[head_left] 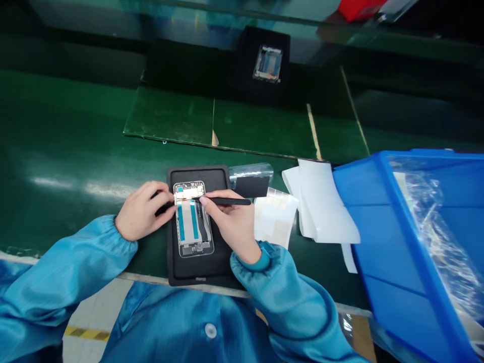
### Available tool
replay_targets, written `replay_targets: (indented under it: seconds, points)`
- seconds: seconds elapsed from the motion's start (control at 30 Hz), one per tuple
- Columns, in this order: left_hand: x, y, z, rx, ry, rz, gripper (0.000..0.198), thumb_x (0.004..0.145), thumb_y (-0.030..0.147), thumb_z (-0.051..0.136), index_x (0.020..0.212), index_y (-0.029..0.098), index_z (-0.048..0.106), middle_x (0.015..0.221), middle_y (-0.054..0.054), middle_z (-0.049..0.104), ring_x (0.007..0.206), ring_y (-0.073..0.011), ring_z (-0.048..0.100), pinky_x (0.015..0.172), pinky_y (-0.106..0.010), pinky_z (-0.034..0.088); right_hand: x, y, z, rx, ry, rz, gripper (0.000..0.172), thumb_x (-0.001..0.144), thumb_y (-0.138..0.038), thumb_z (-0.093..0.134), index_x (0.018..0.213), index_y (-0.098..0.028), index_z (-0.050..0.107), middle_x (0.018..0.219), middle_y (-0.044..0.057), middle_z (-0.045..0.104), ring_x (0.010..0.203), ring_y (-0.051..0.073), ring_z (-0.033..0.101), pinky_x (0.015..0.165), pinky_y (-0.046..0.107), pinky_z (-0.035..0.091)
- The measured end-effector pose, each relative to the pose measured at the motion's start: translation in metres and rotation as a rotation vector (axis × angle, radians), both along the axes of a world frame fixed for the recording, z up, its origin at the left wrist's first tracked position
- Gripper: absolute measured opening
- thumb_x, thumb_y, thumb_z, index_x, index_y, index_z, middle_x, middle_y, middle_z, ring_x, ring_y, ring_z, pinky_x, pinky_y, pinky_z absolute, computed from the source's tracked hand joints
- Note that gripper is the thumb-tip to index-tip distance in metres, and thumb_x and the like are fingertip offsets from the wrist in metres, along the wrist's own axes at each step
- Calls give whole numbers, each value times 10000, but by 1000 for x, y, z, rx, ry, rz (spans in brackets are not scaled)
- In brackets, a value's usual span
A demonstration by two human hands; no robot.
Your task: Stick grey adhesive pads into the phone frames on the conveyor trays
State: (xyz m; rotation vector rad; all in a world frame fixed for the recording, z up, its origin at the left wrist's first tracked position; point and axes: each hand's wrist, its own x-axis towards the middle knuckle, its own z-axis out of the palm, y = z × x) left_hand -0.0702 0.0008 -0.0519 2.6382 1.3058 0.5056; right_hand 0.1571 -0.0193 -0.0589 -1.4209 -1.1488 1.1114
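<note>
An opened phone (188, 222) lies face down on a black tray (223, 267), its inside showing a bright board at the top and two blue strips along the middle. My left hand (143, 210) is at the phone's left edge, fingers bent and thumb and fingertips against its side. Black tweezers (230, 201) are pinched in my right hand (236, 222). Their tip reaches the lower edge of the bright board; whether it grips anything there is too small to tell.
Right of the tray lie a dark card (252, 186), a clear curled film (251, 170), a silvery sheet (274, 217) and white paper (327, 206). A blue bin (370, 212) holds clear plastic. Behind, a second opened phone (268, 64) sits on a raised green shelf (260, 128).
</note>
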Motion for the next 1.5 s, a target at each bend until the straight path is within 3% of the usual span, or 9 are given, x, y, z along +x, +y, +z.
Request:
replay_targets:
  seconds: [0.13,0.37,0.6,0.7,0.8,0.9,1.0,1.27,1.5]
  points:
    - [14,-6,4,-268,246,311,340,944,457,493,742,193,564,718,-35,613,665,-187,587,597,-298,388,-1,4,-2,-8,63,-17,192,757,-369,793,831,-198,747,866,52,770,781,208,735,717,327,624]
    - [22,-3,18,-459,446,467,348,936,450,395,792,216,608,787,-59,702,762,-245,679,625,-312,402,12,10,5,22,262,-72,237,703,-374,846,827,-196,749,721,18,723,633,176,680,630,323,597]
    - [-58,17,46,-433,617,742,374,880,433,410,868,193,697,932,-147,738,893,-324,705,754,-381,497,79,10,33,134,237,-189,275,659,-377,888,830,-204,758,746,28,710,629,165,653,625,329,579]
    - [-95,32,63,-424,670,888,394,863,417,431,919,145,711,1015,-212,728,952,-373,700,790,-425,508,114,18,29,169,103,-295,287,667,-404,878,846,-213,760,707,22,699,641,181,656,643,345,578]
    - [-101,46,79,-354,676,954,421,861,396,431,1026,106,688,1082,-258,701,997,-407,687,813,-467,508,141,28,14,225,-64,-400,293,684,-427,858,846,-205,759,742,49,726,667,218,682,668,387,589]
    - [-68,67,89,-263,624,880,426,878,409,412,1112,144,650,1117,-223,698,1019,-389,680,819,-454,509,157,33,-4,329,-149,-435,295,718,-442,817,829,-176,754,805,90,756,721,251,714,722,418,602]
    - [-6,96,89,-216,544,711,371,887,444,437,1085,219,655,1036,-129,729,973,-318,693,806,-384,514,162,33,-18,404,-214,-399,297,771,-444,769,857,-161,755,847,100,768,743,243,724,733,399,608]
    - [179,191,57,-147,363,385,338,959,394,560,1212,178,622,1147,-102,676,1052,-229,648,931,-401,523,153,24,-23,592,-277,-301,119,839,-308,721,856,-193,745,834,69,767,688,210,720,684,351,619]
    - [242,251,37,-131,274,458,396,952,381,615,1269,146,578,1254,-114,608,1082,-230,628,920,-445,554,155,26,-30,737,-348,-241,68,882,-194,664,925,-224,707,872,72,754,786,221,723,731,366,616]
